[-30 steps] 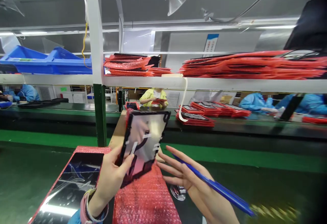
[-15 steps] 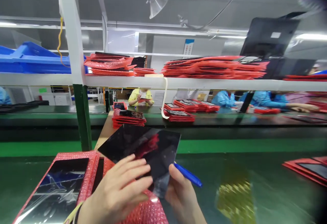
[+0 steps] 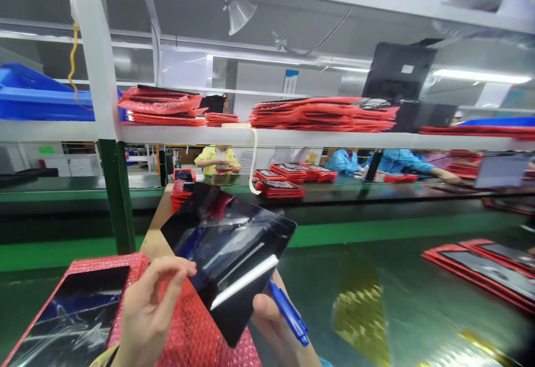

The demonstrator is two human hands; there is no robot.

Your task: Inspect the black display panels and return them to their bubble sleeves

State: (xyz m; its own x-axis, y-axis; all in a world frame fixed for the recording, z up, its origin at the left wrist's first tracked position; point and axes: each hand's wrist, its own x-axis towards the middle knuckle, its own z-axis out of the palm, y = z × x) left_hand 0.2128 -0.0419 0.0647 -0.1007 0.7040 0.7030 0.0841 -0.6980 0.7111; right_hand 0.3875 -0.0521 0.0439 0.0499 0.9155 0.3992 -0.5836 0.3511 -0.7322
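Note:
A glossy black screen panel (image 3: 229, 244), sized like a tablet, is held up and tilted in front of me. My right hand (image 3: 273, 317) grips its lower right edge, the thumb on the front and the other fingers mostly hidden behind. That same hand also carries a blue pen (image 3: 289, 314), which points down to the right. At the panel's left edge, the thumb and forefinger of my left hand (image 3: 152, 303) are pinched together. Whatever lies between those fingertips is too small to tell. Below the panel is red bubble wrap (image 3: 200, 328).
Left of my hands, another black screen (image 3: 79, 311) lies on red bubble wrap. Red-wrapped screens (image 3: 489, 269) lie at right, near a yellowish reflective patch (image 3: 361, 317). A green-and-white post (image 3: 115, 199) and a shelf (image 3: 292, 137) with red packs stand ahead. Several people work beyond.
My left hand has drawn back from over the panel's face to its left edge, its fingers going from spread to pinched. The panel has tilted and now reflects bright light. The view has shifted right.

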